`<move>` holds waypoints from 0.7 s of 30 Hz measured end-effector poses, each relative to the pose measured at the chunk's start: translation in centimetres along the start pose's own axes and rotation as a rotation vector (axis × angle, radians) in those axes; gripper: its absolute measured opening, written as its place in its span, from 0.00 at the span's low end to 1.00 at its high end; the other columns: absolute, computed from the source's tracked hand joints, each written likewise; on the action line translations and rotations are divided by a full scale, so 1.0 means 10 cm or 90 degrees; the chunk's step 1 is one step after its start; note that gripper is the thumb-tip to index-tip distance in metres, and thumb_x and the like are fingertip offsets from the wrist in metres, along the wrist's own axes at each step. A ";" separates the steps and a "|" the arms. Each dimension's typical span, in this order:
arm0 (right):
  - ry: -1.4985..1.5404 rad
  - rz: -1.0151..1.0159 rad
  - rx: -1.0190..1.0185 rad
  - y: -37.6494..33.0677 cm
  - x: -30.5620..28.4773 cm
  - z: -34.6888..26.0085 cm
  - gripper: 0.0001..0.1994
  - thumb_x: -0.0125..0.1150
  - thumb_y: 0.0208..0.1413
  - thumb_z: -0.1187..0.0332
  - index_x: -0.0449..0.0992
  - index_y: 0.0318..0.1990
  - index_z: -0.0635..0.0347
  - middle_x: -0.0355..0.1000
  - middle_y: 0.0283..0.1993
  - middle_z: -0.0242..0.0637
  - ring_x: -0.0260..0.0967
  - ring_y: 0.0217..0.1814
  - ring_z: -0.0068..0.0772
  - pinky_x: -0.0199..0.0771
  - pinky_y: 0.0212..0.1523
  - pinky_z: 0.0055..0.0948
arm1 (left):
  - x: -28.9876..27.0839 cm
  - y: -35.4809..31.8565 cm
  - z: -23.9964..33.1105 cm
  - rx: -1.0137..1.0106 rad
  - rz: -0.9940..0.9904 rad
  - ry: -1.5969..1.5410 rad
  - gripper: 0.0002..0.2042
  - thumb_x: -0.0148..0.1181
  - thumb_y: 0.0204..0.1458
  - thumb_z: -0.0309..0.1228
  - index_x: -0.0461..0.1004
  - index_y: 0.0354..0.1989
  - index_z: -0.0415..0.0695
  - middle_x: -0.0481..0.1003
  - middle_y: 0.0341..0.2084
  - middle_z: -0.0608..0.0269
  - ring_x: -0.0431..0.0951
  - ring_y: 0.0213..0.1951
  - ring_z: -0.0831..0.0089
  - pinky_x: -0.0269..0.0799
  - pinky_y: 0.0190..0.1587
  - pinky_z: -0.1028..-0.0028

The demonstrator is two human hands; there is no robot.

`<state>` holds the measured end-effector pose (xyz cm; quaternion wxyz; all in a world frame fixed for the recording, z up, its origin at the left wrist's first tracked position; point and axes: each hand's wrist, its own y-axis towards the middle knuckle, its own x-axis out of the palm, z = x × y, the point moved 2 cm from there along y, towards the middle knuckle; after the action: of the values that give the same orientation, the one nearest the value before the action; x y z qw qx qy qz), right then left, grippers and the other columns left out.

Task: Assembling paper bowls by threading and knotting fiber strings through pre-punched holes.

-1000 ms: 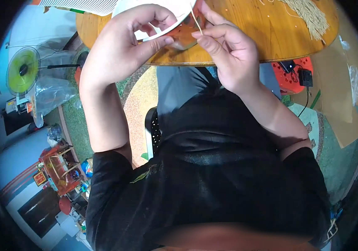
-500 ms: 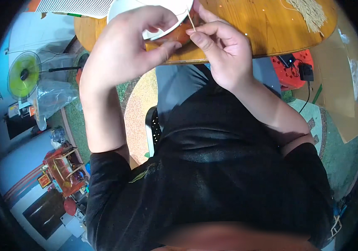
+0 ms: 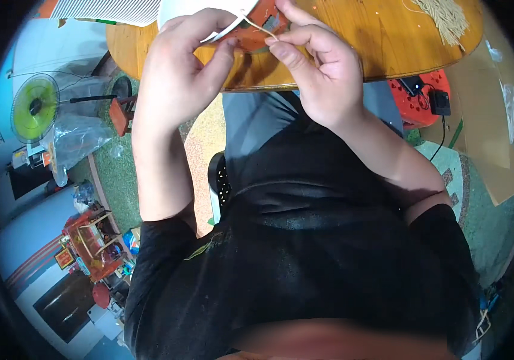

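Note:
At the table's near edge, a white round piece (image 3: 188, 7) with a curved rim lies partly under my left hand (image 3: 188, 69). That hand's fingers curl over the rim, with the thumb below it; their tips are partly hidden. My right hand (image 3: 326, 69) pinches the end of a thin cream cord (image 3: 260, 27) between thumb and forefinger. The cord stretches from the white rim across to those fingertips. Beneath and beside the rim shows an orange-red object (image 3: 254, 41), whose kind I cannot make out.
A bundle of cut cream cords (image 3: 443, 21) lies on the wooden table (image 3: 377, 48) at the right. White ribbed material (image 3: 107, 9) sits at the far left. A red stool (image 3: 416, 108) carries black devices. A green fan (image 3: 35, 107) stands left, cardboard (image 3: 491, 120) right.
The cord has swung from nearly upright to slanting left toward the rim. My left hand has shifted slightly, its thumb drawing left and up. The right hand has barely moved.

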<state>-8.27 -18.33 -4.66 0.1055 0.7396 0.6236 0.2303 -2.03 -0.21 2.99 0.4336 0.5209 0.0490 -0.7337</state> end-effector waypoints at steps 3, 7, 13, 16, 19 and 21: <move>-0.065 -0.001 -0.002 0.06 -0.05 0.18 0.06 0.64 0.64 0.75 0.77 0.38 0.71 0.64 0.69 0.71 0.68 0.70 0.42 0.64 0.65 0.33 | 0.02 0.06 0.04 0.038 -0.031 0.128 0.12 0.71 0.54 0.29 0.81 0.44 0.40 0.83 0.39 0.55 0.81 0.41 0.65 0.73 0.50 0.70; 0.038 0.001 -0.170 0.03 0.02 0.17 0.06 0.63 0.64 0.74 0.77 0.38 0.70 0.64 0.69 0.71 0.68 0.70 0.43 0.63 0.67 0.34 | 0.19 0.09 0.08 0.049 0.051 0.166 0.09 0.73 0.51 0.34 0.84 0.37 0.44 0.83 0.30 0.60 0.80 0.37 0.63 0.73 0.45 0.67; 0.029 0.017 -0.163 0.08 -0.05 0.39 0.07 0.63 0.65 0.73 0.77 0.39 0.70 0.64 0.69 0.71 0.68 0.69 0.42 0.63 0.68 0.34 | 0.21 0.11 0.02 0.012 0.089 0.158 0.09 0.72 0.51 0.33 0.84 0.38 0.44 0.83 0.30 0.61 0.80 0.38 0.62 0.73 0.46 0.66; 0.087 -0.016 -0.184 0.02 -0.05 0.46 0.06 0.62 0.66 0.73 0.79 0.42 0.70 0.67 0.68 0.62 0.67 0.70 0.40 0.63 0.69 0.33 | 0.15 0.11 0.03 0.056 0.054 0.193 0.09 0.71 0.52 0.32 0.83 0.40 0.44 0.83 0.32 0.60 0.80 0.41 0.60 0.74 0.46 0.65; 0.099 -0.025 0.016 0.00 -0.13 0.49 0.07 0.60 0.68 0.73 0.80 0.46 0.68 0.71 0.67 0.53 0.67 0.71 0.37 0.64 0.69 0.32 | 0.15 0.10 0.07 0.070 0.061 0.205 0.10 0.70 0.53 0.32 0.83 0.43 0.44 0.83 0.34 0.59 0.80 0.43 0.59 0.74 0.46 0.64; 0.081 0.024 0.078 0.11 -0.09 0.08 0.08 0.60 0.68 0.71 0.78 0.41 0.70 0.68 0.66 0.66 0.67 0.69 0.40 0.63 0.67 0.33 | 0.16 0.13 0.10 0.063 0.033 0.241 0.12 0.71 0.53 0.32 0.82 0.44 0.44 0.83 0.35 0.59 0.80 0.44 0.57 0.74 0.48 0.62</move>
<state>-7.02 -19.28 -5.03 0.0159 0.7400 0.6281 0.2400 -1.98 -2.49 2.66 0.4097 0.6713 0.0802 -0.6124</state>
